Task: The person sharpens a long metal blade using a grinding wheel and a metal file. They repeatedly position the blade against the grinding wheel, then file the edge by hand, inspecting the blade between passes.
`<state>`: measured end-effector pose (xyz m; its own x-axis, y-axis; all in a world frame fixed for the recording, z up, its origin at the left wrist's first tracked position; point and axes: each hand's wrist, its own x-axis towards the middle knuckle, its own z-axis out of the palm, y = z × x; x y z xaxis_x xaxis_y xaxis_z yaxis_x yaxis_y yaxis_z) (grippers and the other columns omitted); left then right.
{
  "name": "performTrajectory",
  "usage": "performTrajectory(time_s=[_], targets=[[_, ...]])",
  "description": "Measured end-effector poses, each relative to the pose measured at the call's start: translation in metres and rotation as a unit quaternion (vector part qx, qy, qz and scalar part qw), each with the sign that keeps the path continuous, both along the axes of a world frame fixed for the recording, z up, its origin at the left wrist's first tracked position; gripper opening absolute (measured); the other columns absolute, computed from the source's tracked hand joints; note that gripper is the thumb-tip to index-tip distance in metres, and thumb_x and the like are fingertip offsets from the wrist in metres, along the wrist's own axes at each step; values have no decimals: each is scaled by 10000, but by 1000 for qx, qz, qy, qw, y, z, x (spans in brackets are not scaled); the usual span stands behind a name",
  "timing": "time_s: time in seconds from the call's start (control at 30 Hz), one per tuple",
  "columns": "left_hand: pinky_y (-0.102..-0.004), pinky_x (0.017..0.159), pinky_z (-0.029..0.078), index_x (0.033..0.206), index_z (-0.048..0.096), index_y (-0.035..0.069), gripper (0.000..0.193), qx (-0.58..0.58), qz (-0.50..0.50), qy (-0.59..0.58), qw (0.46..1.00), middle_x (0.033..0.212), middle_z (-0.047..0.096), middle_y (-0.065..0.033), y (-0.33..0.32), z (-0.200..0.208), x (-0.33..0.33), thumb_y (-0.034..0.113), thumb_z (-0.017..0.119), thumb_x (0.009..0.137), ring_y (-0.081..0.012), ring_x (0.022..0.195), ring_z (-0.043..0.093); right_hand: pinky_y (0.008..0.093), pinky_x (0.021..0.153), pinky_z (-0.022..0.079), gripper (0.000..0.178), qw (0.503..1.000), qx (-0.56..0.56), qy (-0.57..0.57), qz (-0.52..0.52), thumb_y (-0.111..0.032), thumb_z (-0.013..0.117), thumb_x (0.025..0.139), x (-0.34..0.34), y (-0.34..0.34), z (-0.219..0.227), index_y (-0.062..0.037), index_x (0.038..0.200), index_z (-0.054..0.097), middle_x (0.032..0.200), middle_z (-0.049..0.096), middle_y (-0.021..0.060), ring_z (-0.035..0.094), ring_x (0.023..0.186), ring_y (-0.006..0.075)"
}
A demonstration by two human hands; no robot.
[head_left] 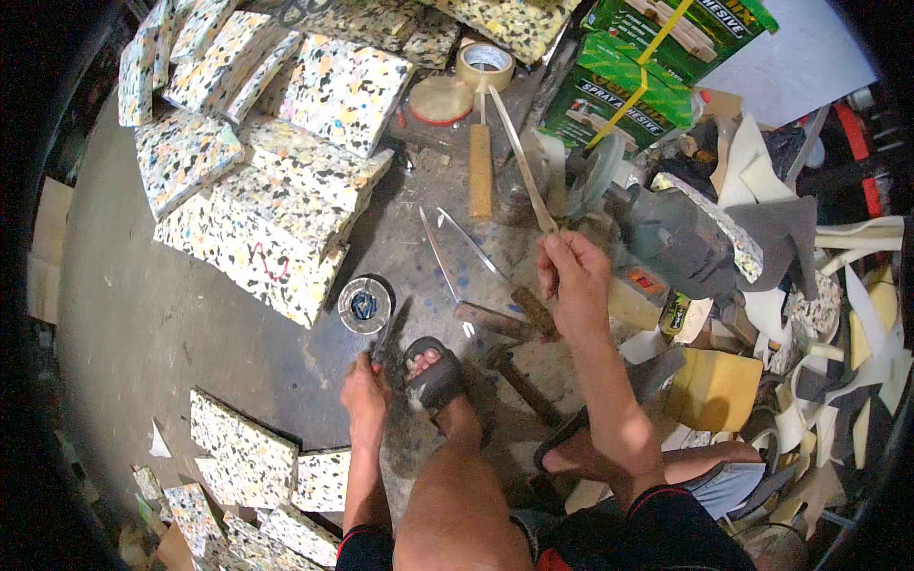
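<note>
My right hand (578, 276) is closed round the lower end of a long narrow blade (519, 152), which points up and away; its grip is hidden in my fist. Low on the left, my left hand (365, 395) is closed on a thin dark tool (388, 335) with a bit of red at its grip; its kind is unclear. Just beyond that hand stands a round open tin (365, 305), dark blue inside. Between my hands lie two long knives with wooden handles, one handle (492, 319) nearer than the other (533, 306). A hammer (522, 383) lies by my foot.
Speckled foam slabs (257, 219) are piled at the far left, with more foam pieces (243, 447) near left. A wooden-handled tool (479, 171) and a tape roll (486, 65) lie ahead. Green boxes (619, 95) stand far right, above foam scraps (714, 390).
</note>
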<state>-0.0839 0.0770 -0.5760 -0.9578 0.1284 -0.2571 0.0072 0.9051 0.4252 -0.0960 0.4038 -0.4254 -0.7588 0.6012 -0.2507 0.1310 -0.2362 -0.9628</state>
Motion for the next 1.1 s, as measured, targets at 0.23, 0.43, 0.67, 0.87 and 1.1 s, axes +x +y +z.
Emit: performTrajectory(time_s=[0.23,0.43,0.67,0.87,1.1], targets=[[-528,819,482,1040,569,34,355,-122,54,40,990,1038,607,-184,-49,-67,44,294,703,839,-398,1010,592,273,419,358,181,985,-154,6,-73,-181,554,989,-39,17,-7,-21,946,625,705,531,12,483,513,111],[-541,825,462,1084,566,11,461,-86,63,66,992,1098,550,-201,-38,-55,53,316,762,799,-429,1051,531,308,458,383,113,973,-167,0,-156,-129,542,964,-114,37,-15,-56,894,592,721,540,18,483,535,136],[-507,810,452,1033,630,6,362,-3,50,94,994,989,625,-209,3,-18,32,264,763,816,-415,928,577,418,422,406,22,989,85,-65,-106,-15,515,848,-206,107,-89,-24,840,532,672,532,119,515,493,244],[-459,818,491,952,671,5,292,181,37,-5,983,899,675,-183,60,-15,29,240,777,815,-371,893,634,479,402,444,331,976,-169,4,-136,83,485,861,-245,120,-77,59,1176,386,837,548,229,527,492,292],[-476,838,474,1255,593,80,494,125,-126,57,982,1086,574,-189,122,-40,2,136,737,786,-391,1008,563,303,503,517,292,963,258,-56,52,-150,578,961,-139,32,-25,29,1191,607,814,692,85,669,676,174]])
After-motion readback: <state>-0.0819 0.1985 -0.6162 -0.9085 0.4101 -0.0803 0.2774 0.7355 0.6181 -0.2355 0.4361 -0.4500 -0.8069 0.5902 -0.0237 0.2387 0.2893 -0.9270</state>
